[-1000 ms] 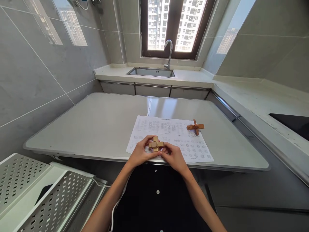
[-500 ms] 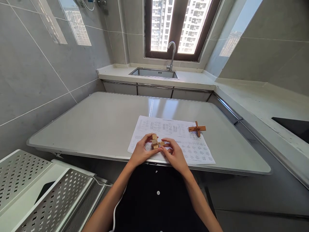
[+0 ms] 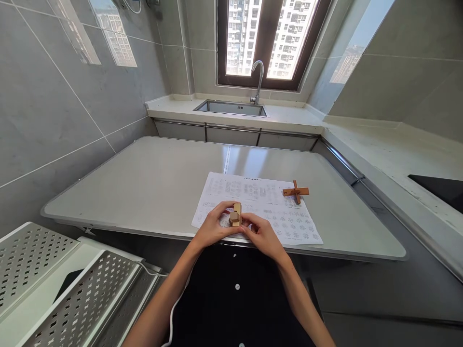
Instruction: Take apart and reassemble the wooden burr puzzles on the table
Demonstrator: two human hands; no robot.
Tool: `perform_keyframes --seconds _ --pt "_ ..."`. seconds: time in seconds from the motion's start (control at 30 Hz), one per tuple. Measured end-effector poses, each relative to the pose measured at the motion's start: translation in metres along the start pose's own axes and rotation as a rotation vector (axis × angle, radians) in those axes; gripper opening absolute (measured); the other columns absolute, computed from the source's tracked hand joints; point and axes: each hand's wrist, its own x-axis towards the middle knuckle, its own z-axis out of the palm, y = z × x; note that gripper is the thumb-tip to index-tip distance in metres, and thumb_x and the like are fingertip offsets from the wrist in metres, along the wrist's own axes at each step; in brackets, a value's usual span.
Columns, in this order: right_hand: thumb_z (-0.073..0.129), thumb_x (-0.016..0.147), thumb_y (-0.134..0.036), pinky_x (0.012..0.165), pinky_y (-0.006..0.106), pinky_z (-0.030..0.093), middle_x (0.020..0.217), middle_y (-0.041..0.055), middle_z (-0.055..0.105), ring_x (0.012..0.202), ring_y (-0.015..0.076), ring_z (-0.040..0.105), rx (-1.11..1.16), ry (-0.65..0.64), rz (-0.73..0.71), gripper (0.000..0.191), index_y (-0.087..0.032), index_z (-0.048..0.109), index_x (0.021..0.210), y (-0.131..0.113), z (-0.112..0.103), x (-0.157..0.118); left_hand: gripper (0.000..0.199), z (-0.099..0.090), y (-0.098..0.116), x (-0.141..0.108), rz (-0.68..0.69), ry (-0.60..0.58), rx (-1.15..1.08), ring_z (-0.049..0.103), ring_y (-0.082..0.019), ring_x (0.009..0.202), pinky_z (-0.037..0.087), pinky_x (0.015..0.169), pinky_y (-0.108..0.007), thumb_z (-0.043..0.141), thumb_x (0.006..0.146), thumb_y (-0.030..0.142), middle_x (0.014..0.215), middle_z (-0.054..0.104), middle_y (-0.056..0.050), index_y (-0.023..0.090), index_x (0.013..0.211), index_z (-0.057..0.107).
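Note:
Between my two hands is a small light-wood block puzzle [image 3: 235, 216], held just above a printed sheet near the table's front edge. The fingers and thumb of my left hand [image 3: 214, 226] close on its left side. My right hand [image 3: 261, 233] pinches it from the right, with the thumb tips of both hands close together below. Parts of the puzzle are hidden by my fingers. The printed sheet [image 3: 249, 193] carries rows of small line diagrams. On its right side lie crossed reddish-brown wooden pieces [image 3: 295, 192], apart from my hands.
The pale table [image 3: 144, 188] spreads out around the sheet. Beyond it, a counter holds a sink [image 3: 231, 109] with a tap [image 3: 257, 83] under a window. A white perforated rack [image 3: 87, 299] stands at the lower left. Another counter [image 3: 390, 149] runs along the right.
The wooden puzzle has turned in my hands. The block that stuck out at the right is now in against the rest, and my right fingers sit closer around it.

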Motion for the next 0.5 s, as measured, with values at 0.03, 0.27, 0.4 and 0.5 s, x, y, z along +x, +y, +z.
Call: perform_keyframes --seconds 0.03,0.27,0.4,0.5 --pt "0.061 0.098 -0.040 0.063 0.029 0.047 0.092 0.0027 0.073 0.073 0.0181 0.062 0.013 -0.035 0.014 0.033 -0.024 0.072 0.124 -0.0009 -0.0016 -0.0006 0.064 -0.0003 0.0009 -0.0003 -0.006 -0.009 -0.007 0.065 -0.028 0.118 0.051 0.107 -0.042 0.089 0.075 0.041 0.128 0.068 -0.006 0.028 0.132 0.062" --pt "0.058 0.098 -0.046 0.079 0.034 0.052 0.092 0.0029 0.073 0.083 0.0213 0.064 0.133 -0.128 0.047 0.036 -0.024 0.072 0.124 -0.0061 -0.0095 -0.0004 0.064 -0.0014 0.0040 -0.0015 -0.015 -0.023 -0.028 0.066 -0.027 0.114 0.053 0.102 -0.041 0.091 0.073 0.039 0.126 0.069 -0.007 0.027 0.130 0.064" --pt "0.075 0.086 -0.046 0.062 0.028 0.046 0.084 0.0015 0.069 0.067 0.0157 0.057 0.192 -0.057 0.129 0.034 -0.021 0.075 0.109 -0.0018 -0.0070 0.0002 0.067 -0.0020 0.0062 -0.0025 -0.009 -0.047 -0.013 0.066 -0.026 0.109 0.053 0.098 -0.039 0.092 0.071 0.041 0.125 0.069 -0.007 0.027 0.131 0.064" --pt "0.084 0.076 -0.045 0.054 0.025 0.041 0.080 -0.0006 0.066 0.057 0.0112 0.049 0.226 0.011 0.182 0.035 -0.019 0.072 0.097 0.0027 -0.0026 0.0003 0.067 -0.0016 0.0073 -0.0031 0.005 -0.065 -0.015 0.066 -0.027 0.111 0.053 0.098 -0.038 0.091 0.072 0.042 0.125 0.068 -0.007 0.027 0.131 0.065"
